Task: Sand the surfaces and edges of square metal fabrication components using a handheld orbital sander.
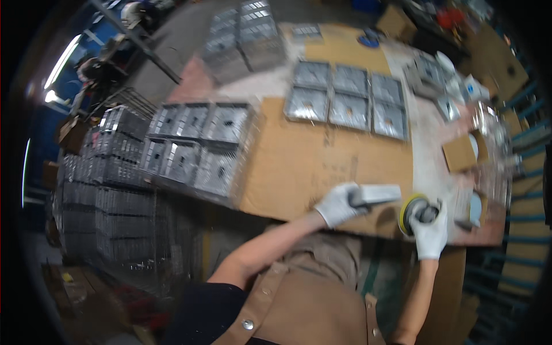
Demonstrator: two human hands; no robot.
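My left hand (pixel 337 207), in a white glove, grips one end of a grey metal casting (pixel 379 194) and keeps it edge-on over the front of the table. In my white-gloved right hand (pixel 431 237) is a round power sander (pixel 409 215) with a yellow-rimmed disc. The disc faces the casting, with a small gap between them. Motion blur softens both hands. Beyond them, several square grey castings (pixel 349 110) lie in rows on a cardboard sheet (pixel 293 167).
Stacked castings (pixel 221 164) fill the table's left end, with another stack (pixel 244 43) behind. A small cardboard box (pixel 460 154) and loose metal parts (pixel 428 72) occupy the right side. Wrapped stacks (pixel 123 201) stand on the floor at left; blue racking (pixel 526 218) is at right.
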